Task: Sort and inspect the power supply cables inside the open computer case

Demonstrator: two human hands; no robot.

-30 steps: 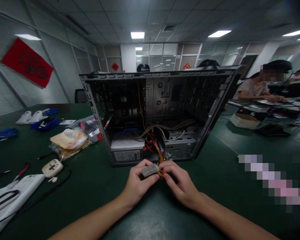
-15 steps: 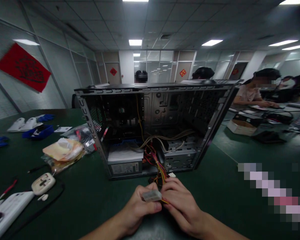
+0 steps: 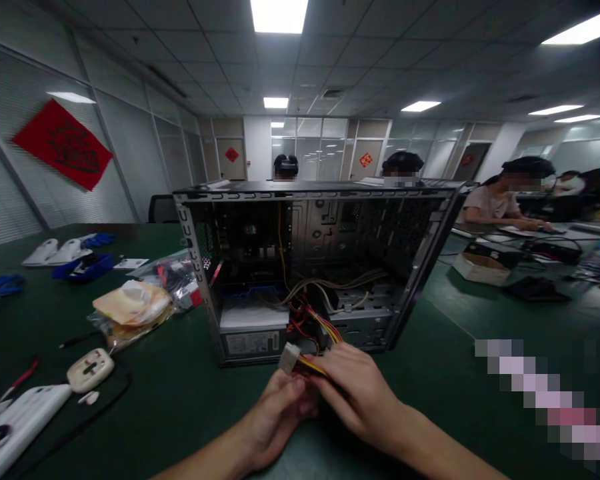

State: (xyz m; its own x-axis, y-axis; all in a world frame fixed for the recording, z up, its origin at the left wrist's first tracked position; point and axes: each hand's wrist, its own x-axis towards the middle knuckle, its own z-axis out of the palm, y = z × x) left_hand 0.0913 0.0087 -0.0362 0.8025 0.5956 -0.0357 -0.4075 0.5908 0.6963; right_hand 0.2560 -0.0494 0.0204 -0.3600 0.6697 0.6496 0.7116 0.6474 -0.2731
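Note:
An open computer case (image 3: 325, 189) stands on the table with its inside facing me. From its lower middle, a bundle of red, yellow and black power cables (image 3: 325, 325) runs out toward my hands. My right hand (image 3: 363, 387) is closed round these cables, its fingers curled over them. At their end, a pale plastic power connector (image 3: 289, 359) points up and to the left. My left hand (image 3: 280, 407) is closed at the base of this connector, thumb and fingers pinching it; the exact contact is partly hidden. Behind the connector sits the metal power supply (image 3: 253, 341) in the case.
Left of the case lie a plastic-wrapped tissue pack (image 3: 130, 303), a beige power socket block (image 3: 91, 370), a white device (image 3: 25, 420) and a blue tray (image 3: 83, 267). A cardboard box (image 3: 483, 263) stands at right. Other people sit beyond, one person (image 3: 500, 200) at right.
The connector has turned from lying flat to pointing up-left and moved slightly up. My right hand has shifted up along the cables. The view has tilted upward a little.

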